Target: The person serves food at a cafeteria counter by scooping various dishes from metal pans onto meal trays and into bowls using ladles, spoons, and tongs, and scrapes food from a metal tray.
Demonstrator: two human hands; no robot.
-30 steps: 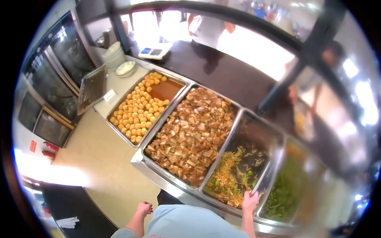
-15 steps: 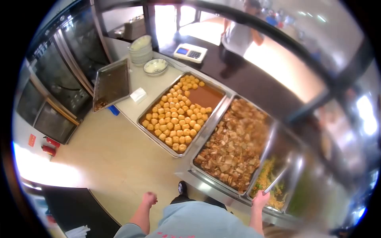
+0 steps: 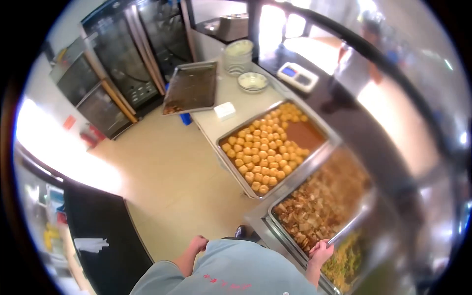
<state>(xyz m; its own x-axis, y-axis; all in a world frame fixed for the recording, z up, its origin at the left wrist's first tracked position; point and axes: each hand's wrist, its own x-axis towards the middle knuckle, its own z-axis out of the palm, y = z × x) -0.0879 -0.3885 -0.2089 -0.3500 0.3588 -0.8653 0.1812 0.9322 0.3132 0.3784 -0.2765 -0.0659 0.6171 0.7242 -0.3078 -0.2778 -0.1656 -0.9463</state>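
My right hand (image 3: 320,253) grips the long metal handle of a serving utensil (image 3: 348,226); its far end is blurred, so its kind is unclear. That hand is over the near side of a steel tray of brown chopped food (image 3: 305,216), beside another tray of yellow-green shredded food (image 3: 344,263). My left hand (image 3: 199,243) is held at my waist, its fingers curled in with nothing visible in them. Ahead of me stands a steel tray of round golden balls (image 3: 263,157) in reddish-brown sauce.
A white scale (image 3: 298,77) sits on the dark counter (image 3: 322,101), with a person (image 3: 356,64) beyond it. Stacked bowls (image 3: 238,56), another bowl (image 3: 252,81) and a dark baking tray (image 3: 191,88) are at the back. A black counter (image 3: 101,216) stands on my left.
My view has turned left, so the trays appear farther right. My right hand, still holding the utensil, is closer to the brown food tray. My left hand has come in nearer my waist.
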